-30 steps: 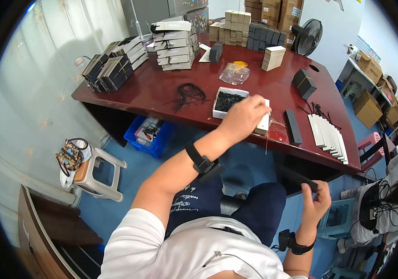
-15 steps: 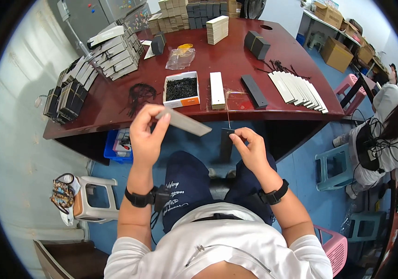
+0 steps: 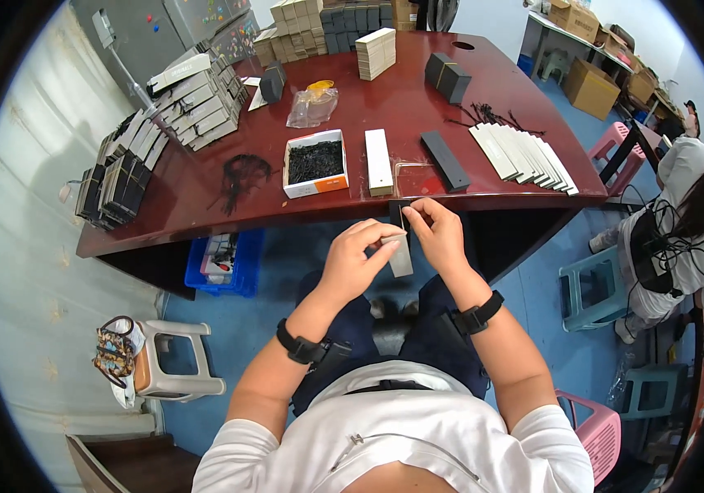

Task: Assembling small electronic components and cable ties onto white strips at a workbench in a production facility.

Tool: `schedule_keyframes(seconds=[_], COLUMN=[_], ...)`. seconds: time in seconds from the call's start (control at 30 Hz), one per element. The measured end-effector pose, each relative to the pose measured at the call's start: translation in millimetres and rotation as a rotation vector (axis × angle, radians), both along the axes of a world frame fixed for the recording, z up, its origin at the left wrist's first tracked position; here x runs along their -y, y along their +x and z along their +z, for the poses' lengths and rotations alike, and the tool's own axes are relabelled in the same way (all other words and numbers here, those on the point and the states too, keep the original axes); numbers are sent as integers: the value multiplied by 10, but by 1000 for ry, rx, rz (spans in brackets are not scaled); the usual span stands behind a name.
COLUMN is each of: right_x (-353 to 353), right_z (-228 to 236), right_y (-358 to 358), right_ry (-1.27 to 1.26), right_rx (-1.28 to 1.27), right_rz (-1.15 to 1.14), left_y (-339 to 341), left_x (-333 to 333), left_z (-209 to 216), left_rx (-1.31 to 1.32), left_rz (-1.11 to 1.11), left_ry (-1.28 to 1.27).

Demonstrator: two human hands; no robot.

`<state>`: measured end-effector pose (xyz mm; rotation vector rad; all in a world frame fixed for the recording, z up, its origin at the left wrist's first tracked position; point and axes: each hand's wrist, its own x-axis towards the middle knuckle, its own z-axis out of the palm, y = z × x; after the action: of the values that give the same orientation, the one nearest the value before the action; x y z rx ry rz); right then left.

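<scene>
My left hand (image 3: 353,256) pinches a narrow pale grey card tag (image 3: 401,261), whose lower part hangs below my fingertips. Close beside it, the closed fingers of my right hand (image 3: 439,238) are at a black card tag (image 3: 399,210), in front of the table edge. The fingertips nearly meet and hide part of both tags. Beyond them on the table lie a white stack of strips (image 3: 379,160) and a black strip (image 3: 445,160) with a small hole. To their left stands an open white-and-orange box (image 3: 316,187) filled with small black pieces.
A fan of pale strips (image 3: 524,160) and black cords (image 3: 496,117) lie at the right of the table (image 3: 327,215). Bundled stacks (image 3: 196,107) line its left side. Black strings (image 3: 245,177) lie nearer. Another person (image 3: 672,222) is at the right, by a teal stool (image 3: 594,292).
My left hand has moved right and down with the pale tag, bringing it next to my right hand. The right hand and the black tag have risen slightly toward the table edge.
</scene>
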<state>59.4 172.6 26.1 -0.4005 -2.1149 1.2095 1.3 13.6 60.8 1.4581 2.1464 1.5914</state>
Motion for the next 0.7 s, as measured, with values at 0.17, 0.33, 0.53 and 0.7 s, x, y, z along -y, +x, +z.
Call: schedule_keyframes(seconds=[0.17,0.33,0.53,0.7], right_x=[-12,-19,49,73], right_z=[-79,-281,-583,-366], right_y=[121,479,830,1058], right_ry=[-49,-54,-108,-148], right_rx=[27,111,268,267], right_rz=[-21,22,66,145], left_y=[-44,-93,-246,-234], left_x=[-225,-246,-339,-359], left_z=[-37,-110,-157,-173], left_rx=[-213,-455,-527,-441], left_rz=[65,147,247,335], left_ry=[23,76,66,53])
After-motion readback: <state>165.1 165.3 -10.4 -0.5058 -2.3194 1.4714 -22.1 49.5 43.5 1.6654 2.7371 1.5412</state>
